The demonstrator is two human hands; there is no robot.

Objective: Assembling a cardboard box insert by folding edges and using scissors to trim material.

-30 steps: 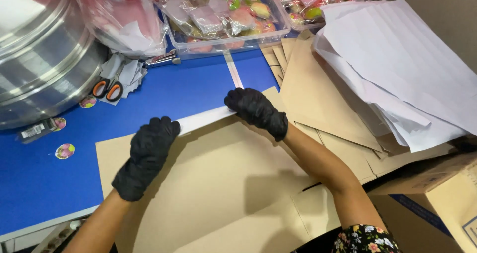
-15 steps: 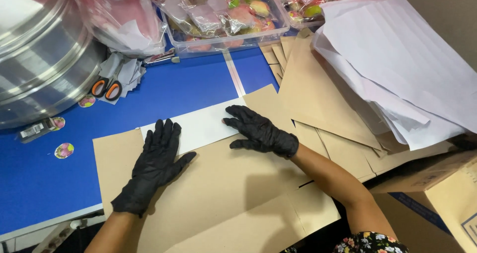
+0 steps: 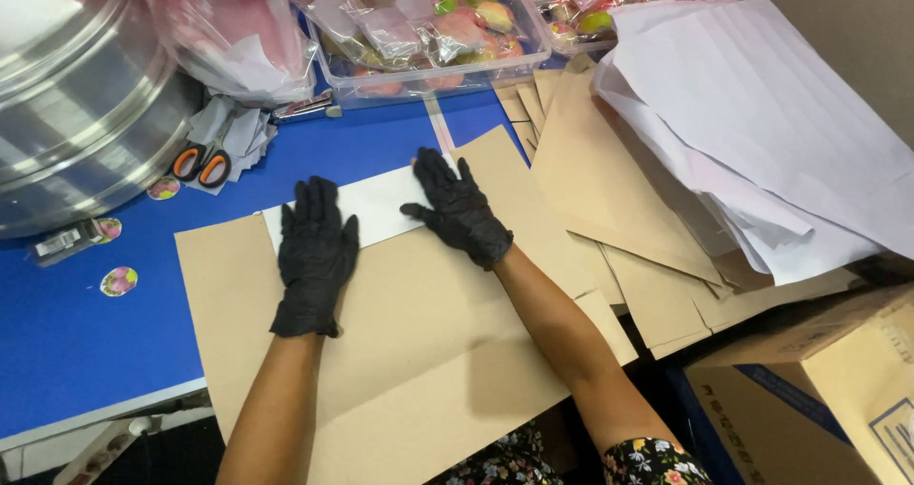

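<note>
Both hands flat, fingers spread, nothing pinched or clasped. Left hand (image 3: 314,257) in a black glove presses palm-down on the large brown kraft paper sheet (image 3: 409,352), fingertips reaching onto the white paper strip (image 3: 376,207) that shows along the sheet's far edge. Right hand (image 3: 457,209), also black-gloved, lies open, palm down, just beside the left one, with the white strip showing between them; its fingers overlap the far right end of the strip and its heel sits on the brown sheet.

The brown sheet lies under both palms, spreads toward the person and overhangs the near edge of the blue table top (image 3: 86,342). The white strip sits on the sheet's far side, mostly uncovered between the two hands.

Right of the right hand: a fanned stack of brown kraft sheets (image 3: 619,190), touching the working sheet. Over its far right part, a loose pile of white paper sheets (image 3: 762,133). Lower right, below table level: a cardboard box (image 3: 828,390).

Left of the left hand: round stickers (image 3: 119,280) on the blue surface, orange-handled scissors (image 3: 202,164) on grey scraps, a big round metal steamer pot (image 3: 76,95). Far edge: clear plastic tubs of wrapped colourful sweets (image 3: 428,28).
</note>
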